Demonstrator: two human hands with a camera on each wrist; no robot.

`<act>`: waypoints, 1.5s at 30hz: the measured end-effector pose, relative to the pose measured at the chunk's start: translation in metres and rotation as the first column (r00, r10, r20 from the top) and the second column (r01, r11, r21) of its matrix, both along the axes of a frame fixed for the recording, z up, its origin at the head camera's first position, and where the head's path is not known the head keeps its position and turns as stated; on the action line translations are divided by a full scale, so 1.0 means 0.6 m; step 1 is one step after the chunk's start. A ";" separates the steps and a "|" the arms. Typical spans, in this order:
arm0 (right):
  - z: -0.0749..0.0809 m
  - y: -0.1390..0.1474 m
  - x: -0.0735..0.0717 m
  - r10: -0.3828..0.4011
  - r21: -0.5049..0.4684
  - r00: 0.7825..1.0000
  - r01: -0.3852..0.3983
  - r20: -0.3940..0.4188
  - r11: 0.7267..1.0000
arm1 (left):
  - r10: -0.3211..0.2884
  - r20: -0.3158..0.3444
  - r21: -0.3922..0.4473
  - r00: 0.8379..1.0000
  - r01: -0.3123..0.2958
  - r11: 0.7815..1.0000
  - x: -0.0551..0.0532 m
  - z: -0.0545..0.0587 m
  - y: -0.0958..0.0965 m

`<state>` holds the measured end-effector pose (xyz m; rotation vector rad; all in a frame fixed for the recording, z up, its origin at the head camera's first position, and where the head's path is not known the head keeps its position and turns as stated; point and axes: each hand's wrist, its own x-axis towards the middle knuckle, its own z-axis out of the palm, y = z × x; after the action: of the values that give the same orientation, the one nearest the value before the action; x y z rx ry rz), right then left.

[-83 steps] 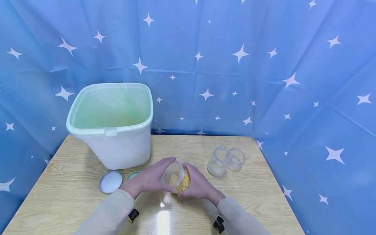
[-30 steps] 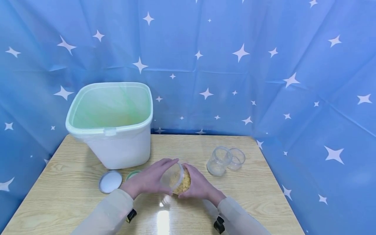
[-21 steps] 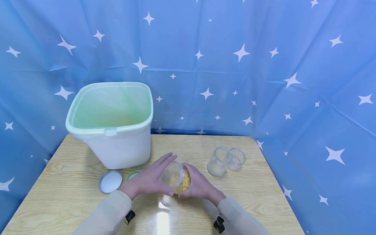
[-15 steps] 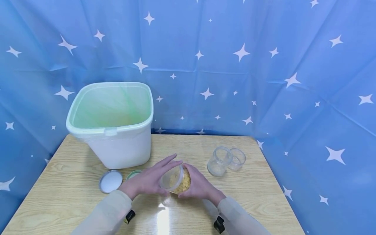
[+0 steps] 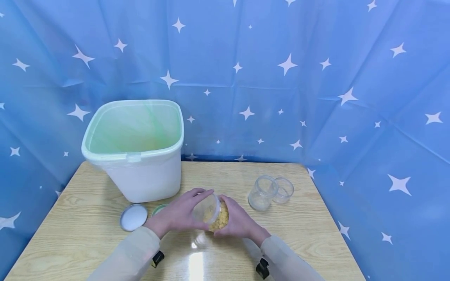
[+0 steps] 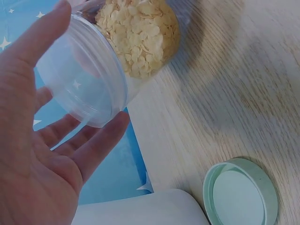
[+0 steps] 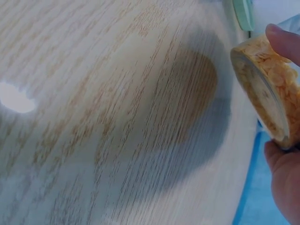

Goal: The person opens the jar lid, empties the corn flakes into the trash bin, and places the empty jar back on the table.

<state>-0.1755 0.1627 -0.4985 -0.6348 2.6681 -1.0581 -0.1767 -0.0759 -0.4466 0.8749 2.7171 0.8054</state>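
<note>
A clear jar of pale yellow flakes (image 5: 220, 217) is tilted to the left over the middle of the table. My right hand (image 5: 240, 217) grips it around the body near its base; in the right wrist view thumb and fingers lie on opposite sides of the jar (image 7: 262, 93). Over its mouth sits a clear, cloudy round lid (image 6: 82, 70). My left hand (image 5: 181, 212) holds this lid by its rim, thumb on one side and fingers curved around the other. Flakes fill the lower part of the jar, away from the lid.
A white bin with a pale green liner (image 5: 147, 175) stands at the back left. Before it lie a white round lid (image 5: 134, 217) and a green-rimmed lid (image 6: 241, 194). At the right are an open clear jar (image 5: 261, 193) and a clear, shallow round lid (image 5: 284, 190).
The fingers of my left hand spread off the lid's rim, shifted around it, and now rest closer on it again. My right hand and the jar stay nearly in place.
</note>
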 end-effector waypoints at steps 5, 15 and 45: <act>-0.002 -0.001 -0.001 0.000 -0.001 1.000 0.000 -0.008 1.000 | 0.017 0.010 -0.015 1.000 -0.017 1.000 -0.001 0.001 -0.001; -0.004 0.001 -0.002 -0.008 -0.017 1.000 0.007 -0.011 1.000 | 0.047 -0.012 0.001 0.999 -0.047 0.999 -0.002 0.012 -0.008; -0.012 0.026 0.001 -0.088 -0.019 0.996 0.088 0.010 0.996 | 0.106 0.259 0.294 0.960 -0.183 0.938 0.016 -0.016 -0.081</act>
<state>-0.1752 0.1780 -0.5058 -0.5188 2.7029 -1.1082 -0.1668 -0.1248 -0.4563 0.5838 2.4994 1.3140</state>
